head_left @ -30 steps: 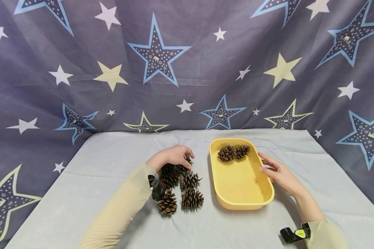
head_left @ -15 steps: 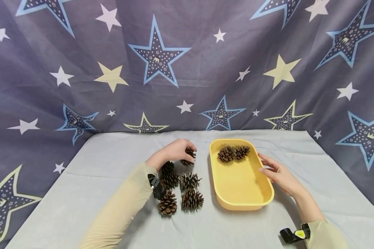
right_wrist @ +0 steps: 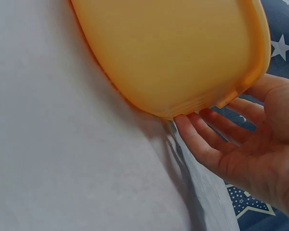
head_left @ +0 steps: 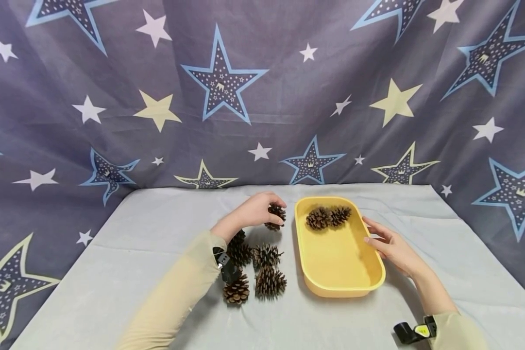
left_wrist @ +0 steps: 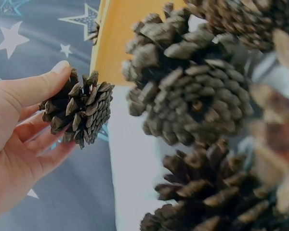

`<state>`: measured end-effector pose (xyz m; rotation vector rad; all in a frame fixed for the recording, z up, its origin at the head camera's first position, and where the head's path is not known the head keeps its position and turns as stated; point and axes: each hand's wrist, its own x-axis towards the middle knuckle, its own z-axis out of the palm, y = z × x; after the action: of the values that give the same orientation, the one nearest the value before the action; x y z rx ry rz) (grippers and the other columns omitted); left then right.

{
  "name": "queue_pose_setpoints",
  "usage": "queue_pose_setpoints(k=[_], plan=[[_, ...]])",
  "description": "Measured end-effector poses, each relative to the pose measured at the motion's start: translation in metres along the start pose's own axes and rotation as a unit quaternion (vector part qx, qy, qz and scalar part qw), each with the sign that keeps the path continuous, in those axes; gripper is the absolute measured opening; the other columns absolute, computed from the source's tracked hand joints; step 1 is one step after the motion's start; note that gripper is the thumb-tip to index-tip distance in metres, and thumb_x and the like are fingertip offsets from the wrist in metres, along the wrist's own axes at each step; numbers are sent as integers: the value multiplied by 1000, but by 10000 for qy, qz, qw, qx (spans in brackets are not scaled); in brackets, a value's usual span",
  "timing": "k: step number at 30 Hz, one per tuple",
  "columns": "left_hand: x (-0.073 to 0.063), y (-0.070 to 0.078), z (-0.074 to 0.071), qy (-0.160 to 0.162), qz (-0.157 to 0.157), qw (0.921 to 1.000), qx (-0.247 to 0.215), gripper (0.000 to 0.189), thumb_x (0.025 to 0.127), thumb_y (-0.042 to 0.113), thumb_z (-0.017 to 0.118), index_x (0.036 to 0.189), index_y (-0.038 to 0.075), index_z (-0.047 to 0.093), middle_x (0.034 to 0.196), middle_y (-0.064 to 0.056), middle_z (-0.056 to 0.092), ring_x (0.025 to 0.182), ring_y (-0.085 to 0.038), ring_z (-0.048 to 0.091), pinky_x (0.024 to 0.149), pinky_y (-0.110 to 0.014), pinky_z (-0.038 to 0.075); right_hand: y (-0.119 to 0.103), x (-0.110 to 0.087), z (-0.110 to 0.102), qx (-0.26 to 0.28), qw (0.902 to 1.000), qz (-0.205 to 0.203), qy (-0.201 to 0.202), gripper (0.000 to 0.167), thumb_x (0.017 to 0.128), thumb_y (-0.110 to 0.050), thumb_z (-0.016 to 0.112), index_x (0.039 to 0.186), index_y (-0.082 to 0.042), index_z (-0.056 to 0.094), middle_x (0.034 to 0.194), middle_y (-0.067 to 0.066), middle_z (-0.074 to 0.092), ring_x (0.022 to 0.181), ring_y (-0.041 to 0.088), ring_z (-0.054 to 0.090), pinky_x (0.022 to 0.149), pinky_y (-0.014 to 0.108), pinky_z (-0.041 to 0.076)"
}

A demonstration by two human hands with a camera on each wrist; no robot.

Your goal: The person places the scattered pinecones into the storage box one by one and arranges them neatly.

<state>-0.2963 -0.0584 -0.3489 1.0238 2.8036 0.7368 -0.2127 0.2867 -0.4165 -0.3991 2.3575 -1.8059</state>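
My left hand [head_left: 255,211] pinches a pine cone [head_left: 277,217] between thumb and fingers, just left of the yellow plastic tub. The left wrist view shows this pine cone [left_wrist: 82,110] with its scales spread. My right hand [head_left: 395,249] rests against the right side of the yellow tub [head_left: 306,267], thumb at the rim and fingers fairly straight along the outer wall [right_wrist: 183,108]. Two pine cones [head_left: 318,218] lie together at the tub's far end. Below my left hand are several more pine cones [head_left: 267,256] on the cloth, partly hidden by the wrist.
A pale cloth [head_left: 332,323] covers the table. Behind it hangs a dark curtain [head_left: 279,107] with printed stars. A black wrist camera [head_left: 230,272] on my left arm sits close over the nearest pine cones. The tub stands right of the pine cone group.
My left hand has lifted a pine cone from the far side of the group and carried it right, toward the tub. My right hand and the tub have stayed in place.
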Motion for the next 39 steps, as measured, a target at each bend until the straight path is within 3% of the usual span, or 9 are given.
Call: queue_pose_setpoints(k=[9, 13, 23, 31, 39], plan=[[11, 17, -1, 111, 157, 9998, -78, 44, 74, 26, 74, 114, 9, 63, 113, -3, 62, 109, -17, 53, 99, -30, 39, 2, -1, -1, -109, 9999, 79, 80, 62, 92, -15, 51, 143, 0, 20, 126, 28, 39, 90, 6, 59, 68, 24, 53], [16, 25, 0, 180, 279, 9994, -129, 43, 73, 27, 75, 112, 10, 64, 112, -2, 62, 107, -15, 54, 98, -28, 39, 3, 0, -2, -141, 9997, 122, 140, 61, 92, -16, 52, 143, -1, 21, 124, 24, 41, 89, 6, 59, 67, 24, 53], [22, 46, 6, 117, 557, 9981, -225, 41, 76, 26, 73, 111, 9, 64, 109, -2, 61, 103, -15, 54, 94, -26, 41, 1, 0, -1, -92, 9999, -54, 91, 60, 93, -12, 50, 143, 1, 20, 125, 29, 39, 88, 5, 59, 64, 23, 52], [33, 61, 19, -30, 650, 9965, -527, 44, 77, 25, 72, 115, 8, 62, 116, -3, 61, 112, -15, 52, 99, -23, 37, 2, 0, 0, 16, 9999, 103, 76, 61, 93, -14, 50, 143, 0, 18, 127, 29, 37, 90, 6, 59, 68, 25, 53], [47, 75, 35, -19, 715, 9957, -583, 42, 76, 25, 73, 114, 10, 63, 114, -1, 62, 111, -13, 52, 98, -18, 36, 2, 0, -1, 43, 9999, 143, 33, 62, 93, -15, 50, 144, -1, 17, 129, 31, 35, 92, 5, 58, 70, 25, 53]])
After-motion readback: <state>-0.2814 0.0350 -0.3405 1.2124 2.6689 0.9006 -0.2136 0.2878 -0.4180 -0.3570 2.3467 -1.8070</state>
